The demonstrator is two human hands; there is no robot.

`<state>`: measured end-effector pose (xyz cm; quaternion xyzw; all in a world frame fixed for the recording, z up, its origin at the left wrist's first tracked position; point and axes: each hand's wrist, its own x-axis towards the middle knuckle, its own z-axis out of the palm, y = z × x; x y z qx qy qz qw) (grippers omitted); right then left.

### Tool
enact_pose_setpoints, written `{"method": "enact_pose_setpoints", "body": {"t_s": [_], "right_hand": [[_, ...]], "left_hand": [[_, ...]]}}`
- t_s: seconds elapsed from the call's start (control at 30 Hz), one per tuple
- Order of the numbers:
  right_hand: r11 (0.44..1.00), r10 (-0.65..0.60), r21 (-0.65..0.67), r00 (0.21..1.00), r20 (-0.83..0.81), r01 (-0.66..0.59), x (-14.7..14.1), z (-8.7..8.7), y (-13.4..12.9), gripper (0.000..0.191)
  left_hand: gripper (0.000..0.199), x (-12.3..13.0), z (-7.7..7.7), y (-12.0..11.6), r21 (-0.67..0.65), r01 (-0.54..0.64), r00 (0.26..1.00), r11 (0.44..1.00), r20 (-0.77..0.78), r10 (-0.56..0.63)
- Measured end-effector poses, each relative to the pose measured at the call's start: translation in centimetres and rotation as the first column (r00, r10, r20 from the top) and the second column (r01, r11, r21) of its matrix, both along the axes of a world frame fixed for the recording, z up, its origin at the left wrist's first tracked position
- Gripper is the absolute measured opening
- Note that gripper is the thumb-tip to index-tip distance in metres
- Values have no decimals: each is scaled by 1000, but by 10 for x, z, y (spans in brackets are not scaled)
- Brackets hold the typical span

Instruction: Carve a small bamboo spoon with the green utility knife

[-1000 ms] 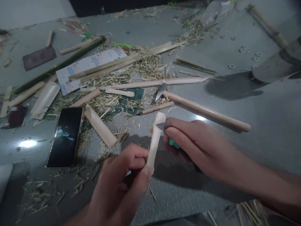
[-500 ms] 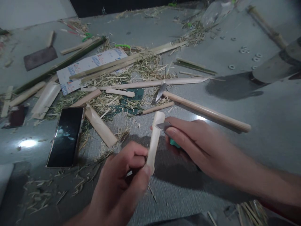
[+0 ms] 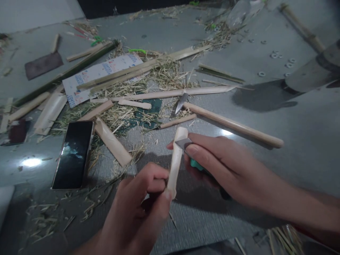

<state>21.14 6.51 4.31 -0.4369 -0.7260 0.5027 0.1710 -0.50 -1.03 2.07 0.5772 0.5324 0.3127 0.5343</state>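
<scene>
My left hand [image 3: 145,198] pinches the lower end of a pale bamboo strip [image 3: 175,163], which stands nearly upright and leans slightly right. A knife with a short grey blade [image 3: 183,143] and a green handle [image 3: 196,164] is gripped in my right hand [image 3: 220,159]. The blade lies against the strip near its upper end, and a right fingertip shows behind the strip on its left side. Just beyond the strip are a thin wooden-handled tool [image 3: 177,121] and a long round wooden handle with a pointed metal blade [image 3: 233,124].
A phone [image 3: 72,156] lies at the left beside a split bamboo piece [image 3: 113,141]. Shavings [image 3: 170,72] and long bamboo strips [image 3: 164,94] cover the middle, around a printed white sheet [image 3: 90,78]. Several small rings [image 3: 261,74] and a bamboo tube [image 3: 302,78] are at the right.
Both hands and the strip have shifted slightly right and down in view. The blade stays against the strip near its top, and both grips look the same.
</scene>
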Motion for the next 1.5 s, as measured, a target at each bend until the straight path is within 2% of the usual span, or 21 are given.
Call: {"method": "enact_pose_setpoints", "body": {"t_s": [0.17, 0.37, 0.53, 0.67, 0.8, 0.87, 1.07, 1.33, 1.4, 1.5], "right_hand": [[999, -11, 35, 1000, -2, 11, 2, -1, 0, 40], [994, -6, 111, 1000, 28, 3, 5, -3, -1, 34], [995, -23, 102, 998, 63, 17, 1, -6, -5, 36], [999, -43, 13, 999, -3, 43, -1, -5, -6, 38], [971, -42, -240, 989, -145, 7, 0, -2, -3, 44], [953, -48, -303, 982, -185, -11, 2, -1, -2, 46], [993, -94, -87, 990, -108, 85, 3, -3, -3, 45], [996, -60, 68, 998, 3, 59, 2, -4, -4, 44], [996, -42, 74, 999, 3, 42, 1, -4, -3, 44], [1000, -15, -19, 999, -29, 15, 0, -3, -2, 47]], "left_hand": [[13, -1, 0, 6, -50, -28, 997, 998, 72, 31], [14, -2, 0, 7, 1, -47, 998, 999, 31, 47], [10, -2, -1, -1, -1, -49, 999, 999, -1, 49], [9, 1, -1, -2, -6, -17, 1000, 1000, -24, 17], [12, 2, 1, 4, -33, -33, 998, 999, 50, 34], [12, 1, 1, 6, -35, -41, 995, 999, 88, 44], [11, -3, -3, 5, 6, -94, 988, 996, 123, 93], [15, -2, -2, 4, 172, -66, 997, 983, -39, 74], [17, -2, -1, 4, 240, -51, 991, 970, -112, 80], [18, -2, -2, 3, 306, -17, 975, 952, -204, 83]]}}
